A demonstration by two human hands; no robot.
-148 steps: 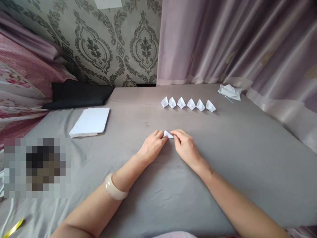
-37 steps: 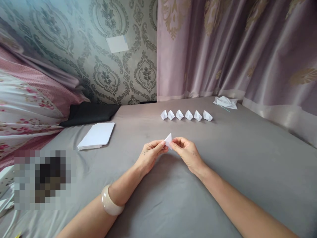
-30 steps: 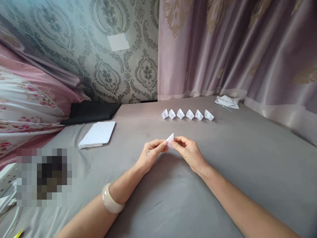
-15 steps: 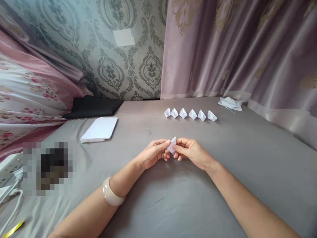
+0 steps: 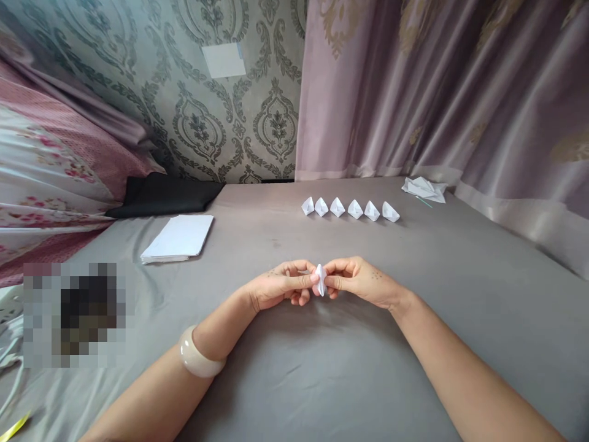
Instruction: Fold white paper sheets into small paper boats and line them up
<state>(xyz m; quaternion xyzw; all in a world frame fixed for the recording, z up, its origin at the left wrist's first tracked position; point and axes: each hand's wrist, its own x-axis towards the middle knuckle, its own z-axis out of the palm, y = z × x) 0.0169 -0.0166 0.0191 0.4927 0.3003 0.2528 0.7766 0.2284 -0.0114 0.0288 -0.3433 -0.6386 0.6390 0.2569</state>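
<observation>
Between my two hands is a small folded white paper [image 5: 321, 280], seen edge-on with its layers slightly parted. My left hand [image 5: 283, 283] pinches its left side between thumb and fingers, and a pale bangle circles that forearm. On the other side, my right hand [image 5: 352, 277] pinches the paper's right edge. Both hands are just above the grey sheet [image 5: 294, 380]. Beyond them stands a row of several small folded paper boats [image 5: 337, 207], upright and spaced apart.
A stack of white paper [image 5: 178, 238] lies at the left, with a black cloth [image 5: 168, 195] behind it. Loose folded papers [image 5: 423, 188] and a thin greenish stick [image 5: 424, 202] are at the far right. Near the bottom left lies a yellow strip [image 5: 16, 428]. Curtains [image 5: 368, 92] border the back right.
The folded paper has turned from showing a flat diamond face to showing its narrow, layered edge. Both hands still grip it. The whole view has shifted slightly.
</observation>
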